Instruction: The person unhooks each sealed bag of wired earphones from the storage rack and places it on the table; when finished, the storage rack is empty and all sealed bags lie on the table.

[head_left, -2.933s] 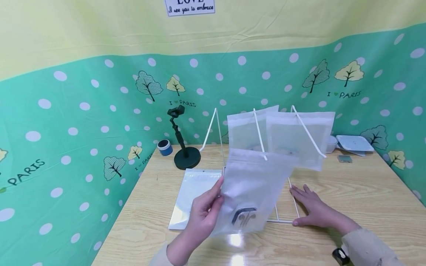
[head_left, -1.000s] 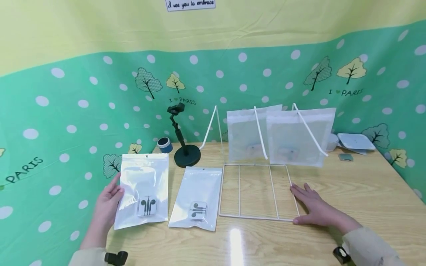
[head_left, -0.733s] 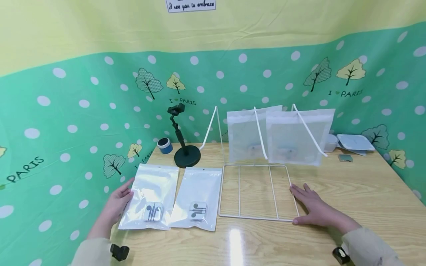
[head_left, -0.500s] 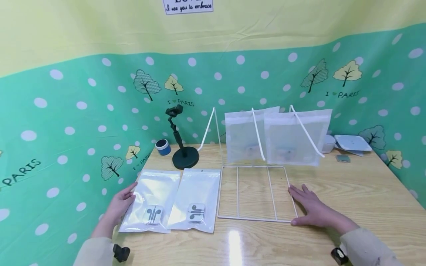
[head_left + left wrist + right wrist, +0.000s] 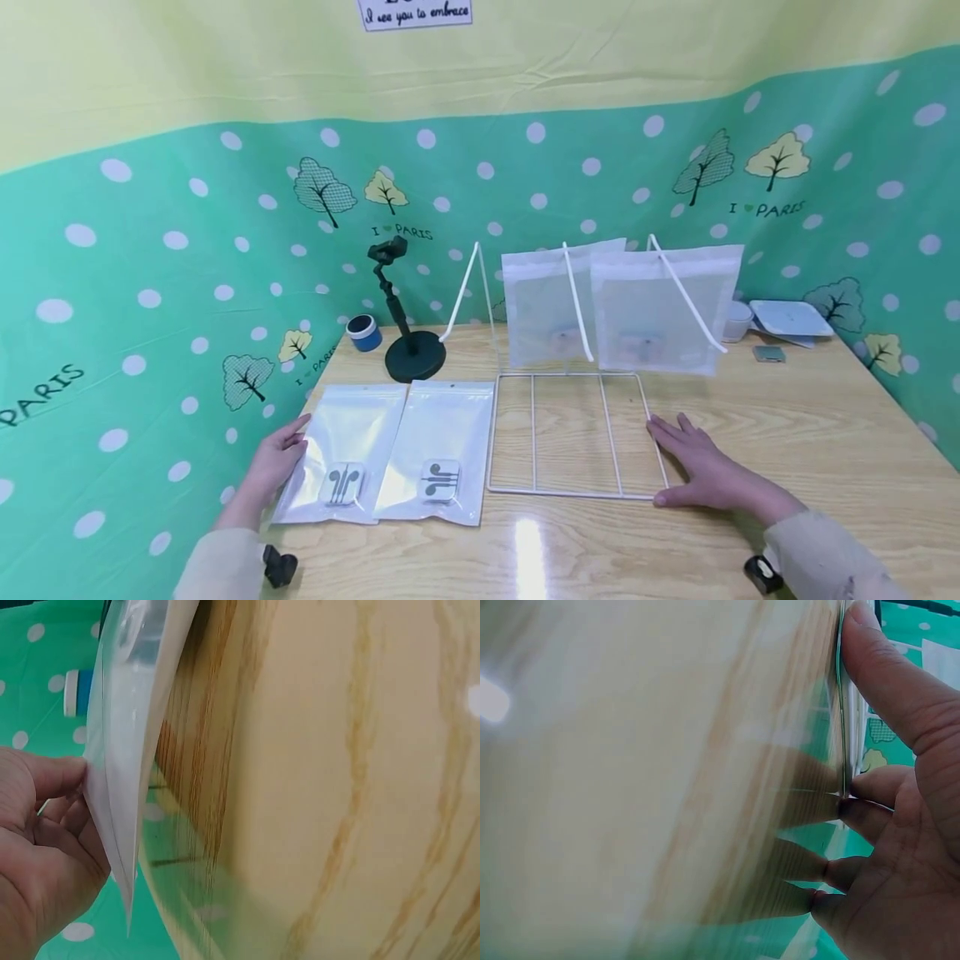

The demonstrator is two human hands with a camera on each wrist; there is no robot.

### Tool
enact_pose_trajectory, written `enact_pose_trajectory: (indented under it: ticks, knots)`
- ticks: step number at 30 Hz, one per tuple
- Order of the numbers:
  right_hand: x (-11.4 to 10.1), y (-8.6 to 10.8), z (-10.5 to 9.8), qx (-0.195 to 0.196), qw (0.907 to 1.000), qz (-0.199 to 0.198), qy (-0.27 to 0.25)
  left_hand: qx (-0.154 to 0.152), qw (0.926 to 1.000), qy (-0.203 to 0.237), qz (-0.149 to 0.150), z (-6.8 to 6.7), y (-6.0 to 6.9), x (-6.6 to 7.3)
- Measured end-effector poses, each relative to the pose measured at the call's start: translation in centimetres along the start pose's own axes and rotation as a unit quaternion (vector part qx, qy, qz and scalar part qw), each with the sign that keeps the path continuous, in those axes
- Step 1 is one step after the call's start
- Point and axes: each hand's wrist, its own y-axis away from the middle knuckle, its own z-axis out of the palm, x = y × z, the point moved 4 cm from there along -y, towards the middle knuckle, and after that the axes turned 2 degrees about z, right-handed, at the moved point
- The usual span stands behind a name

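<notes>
- Since the earlier frames, our left hand has carried the left bag from in front of the rack over to the left, and it now lies on the table.
- We pinch that bag's left edge between thumb and curled fingers.
- Our right hand is in the same place as before, at the right side of the white wire rack; its fingers are spread, clamped on nothing, with the thumb at the near corner.
- We see a white case of earphones low in the left bag.
- Just beside it, edges meeting or slightly overlapping (we cannot tell which), lies the right bag, with a second case; its right edge is close to the rack's base.
- Above the base we have two pale bags on the hooks, one partly behind the other.
- Farther back, we see a black stand near a blue jar on the left, and a white tray on the right.
</notes>
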Motion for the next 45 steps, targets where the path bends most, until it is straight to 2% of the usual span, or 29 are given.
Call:
enact_pose_trajectory:
  ticks: [5, 9, 12, 15, 18, 20, 26, 32, 36, 40, 43, 45]
  knots:
    - [0.0, -0.1, 0.0, 0.001, 1.0000, -0.003, 0.002, 0.031, 0.9975, -0.058, 0.026, -0.2, 0.0, 0.2]
    - [0.1, -0.1, 0.0, 0.005, 1.0000, -0.005, 0.007, 0.073, 0.9880, -0.130, 0.038, -0.9, 0.2, 0.8]
    - [0.2, -0.1, 0.0, 0.005, 1.0000, -0.003, 0.005, 0.094, 0.9823, -0.158, 0.036, -1.1, 0.5, 1.6]
    - [0.2, 0.0, 0.0, 0.002, 1.0000, -0.001, 0.002, 0.100, 0.9825, -0.149, 0.049, -0.5, 0.9, 3.2]
    - [0.2, 0.0, 0.0, 0.002, 1.0000, 0.002, 0.006, 0.099, 0.9818, -0.135, 0.089, 0.7, 1.1, 5.4]
    - [0.1, 0.0, -0.1, 0.003, 1.0000, 0.003, 0.007, 0.088, 0.9814, -0.127, 0.113, 1.9, 1.2, 6.9]
    - [0.0, 0.0, 0.0, 0.000, 1.0000, -0.001, 0.001, 0.026, 0.9826, -0.109, 0.148, 6.0, 1.4, 10.8]
    - [-0.1, 0.0, 0.0, -0.001, 1.0000, 0.000, 0.000, -0.023, 0.9756, -0.108, 0.190, 9.7, 2.1, 14.3]
    - [-0.1, -0.1, -0.1, -0.003, 1.0000, 0.002, 0.000, -0.052, 0.9658, -0.123, 0.222, 12.0, 2.7, 16.0]
    - [-0.2, -0.1, -0.1, -0.005, 1.0000, 0.002, 0.002, -0.091, 0.9543, -0.145, 0.244, 14.4, 3.3, 17.1]
    - [-0.2, 0.0, -0.1, -0.006, 1.0000, 0.003, 0.001, -0.127, 0.9431, -0.170, 0.256, 16.2, 3.6, 17.5]
    - [-0.2, 0.0, -0.1, -0.007, 1.0000, 0.003, 0.002, -0.151, 0.9330, -0.193, 0.263, 17.5, 3.9, 17.8]
